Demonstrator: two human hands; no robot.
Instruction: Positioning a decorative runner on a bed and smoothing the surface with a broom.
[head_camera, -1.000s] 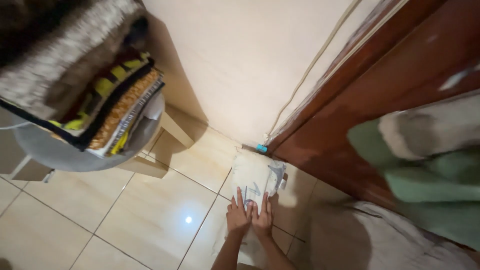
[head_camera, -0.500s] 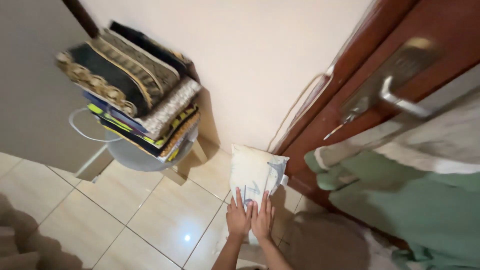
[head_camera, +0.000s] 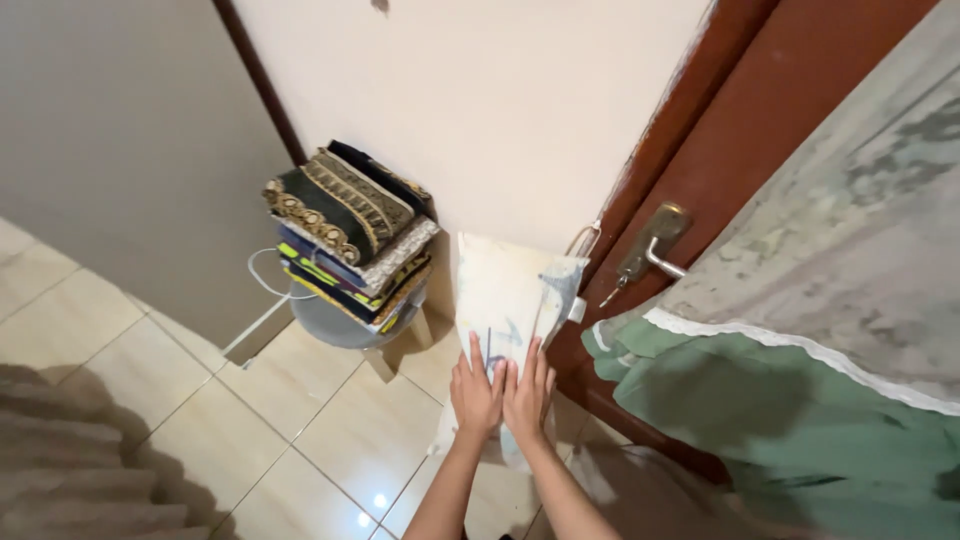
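Observation:
My left hand and my right hand are side by side, fingers together, gripping the lower part of a pale folded cloth with faint blue and grey marks. The cloth hangs raised in front of me, between the cream wall and the brown door. Its lower edge is hidden behind my hands.
A stack of folded dark and patterned fabrics sits on a round grey stool to the left. The brown wooden door with a metal handle stands at right. Green and grey cloth hangs at right. Beige floor tiles lie below.
The cloth has come up off the floor tiles in both hands. The view has tilted up and pulled back, showing the stool stack farther off and the door handle.

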